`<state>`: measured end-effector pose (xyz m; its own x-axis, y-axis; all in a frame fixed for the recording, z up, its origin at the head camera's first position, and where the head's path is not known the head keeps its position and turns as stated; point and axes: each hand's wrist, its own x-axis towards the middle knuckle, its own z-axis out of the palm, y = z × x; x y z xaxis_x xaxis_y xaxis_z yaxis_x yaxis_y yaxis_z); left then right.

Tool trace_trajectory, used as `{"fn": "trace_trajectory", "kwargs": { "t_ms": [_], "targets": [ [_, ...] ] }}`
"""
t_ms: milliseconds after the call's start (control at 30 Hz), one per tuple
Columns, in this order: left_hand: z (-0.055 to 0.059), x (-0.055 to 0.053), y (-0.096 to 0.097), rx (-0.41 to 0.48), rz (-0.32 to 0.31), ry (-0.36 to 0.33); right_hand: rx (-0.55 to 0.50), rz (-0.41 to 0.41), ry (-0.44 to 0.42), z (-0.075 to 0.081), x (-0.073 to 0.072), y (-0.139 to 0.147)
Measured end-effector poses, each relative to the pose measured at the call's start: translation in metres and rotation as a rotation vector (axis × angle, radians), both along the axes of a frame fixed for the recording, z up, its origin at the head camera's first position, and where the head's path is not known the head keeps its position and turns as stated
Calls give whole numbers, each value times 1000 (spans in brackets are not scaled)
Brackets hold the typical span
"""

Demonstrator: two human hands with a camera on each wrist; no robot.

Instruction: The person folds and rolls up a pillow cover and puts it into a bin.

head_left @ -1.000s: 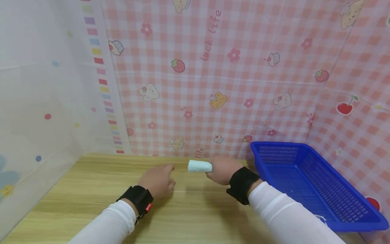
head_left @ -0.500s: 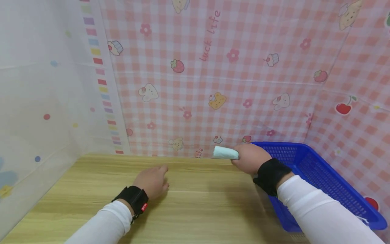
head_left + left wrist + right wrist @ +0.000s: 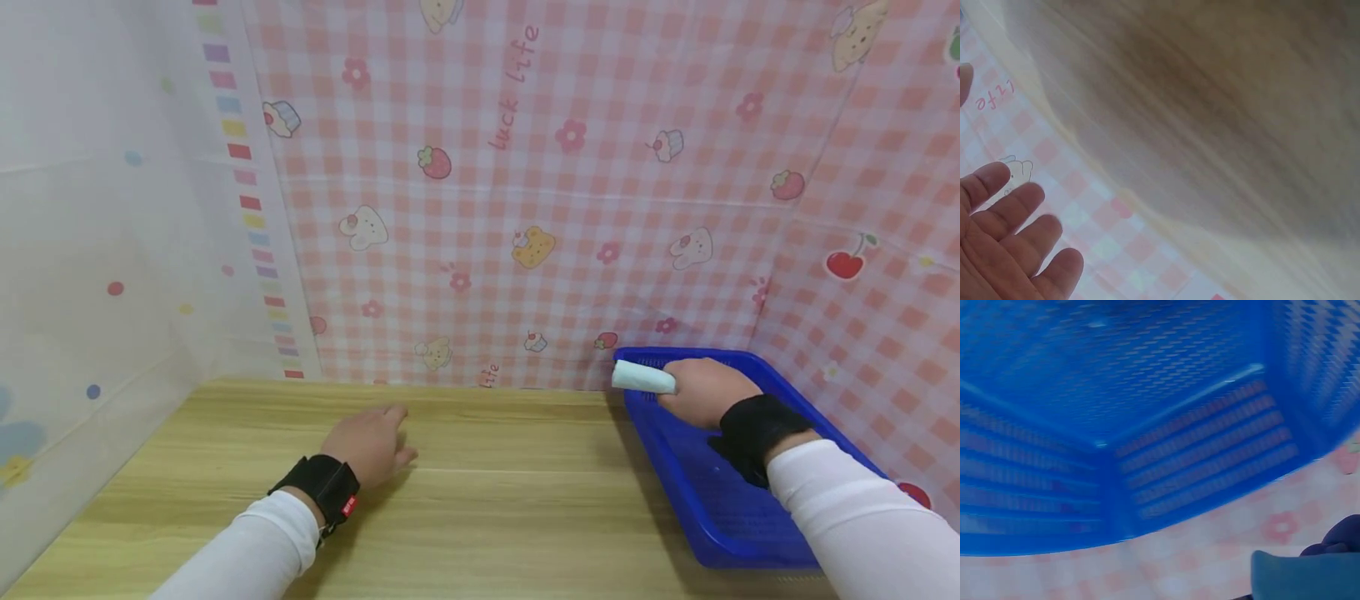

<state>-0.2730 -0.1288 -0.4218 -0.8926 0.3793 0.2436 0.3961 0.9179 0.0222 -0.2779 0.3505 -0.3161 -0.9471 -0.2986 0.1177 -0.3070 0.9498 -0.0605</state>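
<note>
My right hand (image 3: 708, 392) grips a pale mint-coloured, roll-shaped thing (image 3: 643, 377) above the far end of the blue plastic basket (image 3: 678, 492). One end of the roll sticks out to the left of the fist; its exact kind cannot be told. In the right wrist view the roll (image 3: 1307, 575) shows at the bottom right corner, with the mesh basket (image 3: 1116, 494) beyond it. My left hand (image 3: 367, 446) hovers over the wooden table with nothing in it. Its fingers (image 3: 1025, 244) are loosely spread in the left wrist view.
The wood-grain table (image 3: 487, 517) reaches back to a pink checked cloth wall (image 3: 480, 208). A pale cloth wall (image 3: 90, 250) bounds the left side. Another checked wall (image 3: 892, 333) stands along the right, beside the basket.
My right hand has carried the mint roll rightward, from above the middle of the table to over the basket. The left hand has shifted slightly left.
</note>
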Motion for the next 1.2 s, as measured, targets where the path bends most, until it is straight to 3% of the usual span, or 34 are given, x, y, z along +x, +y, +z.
{"fn": "trace_trajectory", "kwargs": {
  "t_ms": [333,533,733,1200],
  "targets": [
    [-4,-5,-7,-19,-23,-12,69,24,15,-24,1,48],
    [-1,-1,-8,-1,-8,-33,177,71,117,-35,2,62],
    [2,3,-8,13,4,-65,148,96,31,-36,7,68],
    [3,8,-8,0,13,-86,137,138,10,-47,13,72]
  ]
}}
